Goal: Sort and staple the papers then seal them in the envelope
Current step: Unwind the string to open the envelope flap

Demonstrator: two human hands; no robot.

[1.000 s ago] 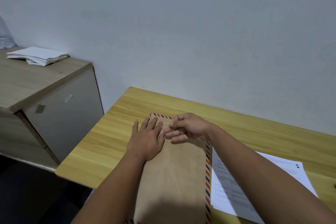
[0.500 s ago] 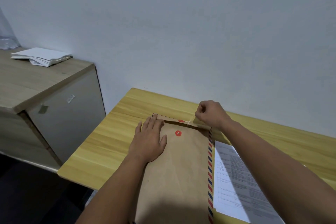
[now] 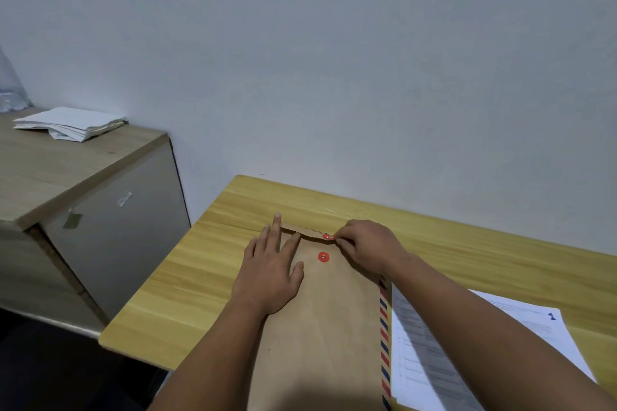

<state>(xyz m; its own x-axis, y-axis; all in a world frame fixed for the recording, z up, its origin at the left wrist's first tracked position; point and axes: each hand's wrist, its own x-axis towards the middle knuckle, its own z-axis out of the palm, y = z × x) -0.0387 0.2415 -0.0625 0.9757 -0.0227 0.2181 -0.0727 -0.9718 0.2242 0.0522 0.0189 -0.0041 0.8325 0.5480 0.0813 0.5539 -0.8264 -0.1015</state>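
Brown envelope (image 3: 330, 327) lies flat on the wooden counter (image 3: 213, 264), left hand (image 3: 270, 272) pressing it with fingers straight, right hand (image 3: 369, 248) pinching the flap (image 3: 309, 232) at its red disc, printed papers (image 3: 521, 327) just beside to the right.

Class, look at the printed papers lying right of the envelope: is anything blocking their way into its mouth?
Yes. The envelope flap still covers its mouth; the right hand pinches it at the upper red button. The left hand presses the envelope flat. The papers lie untouched.
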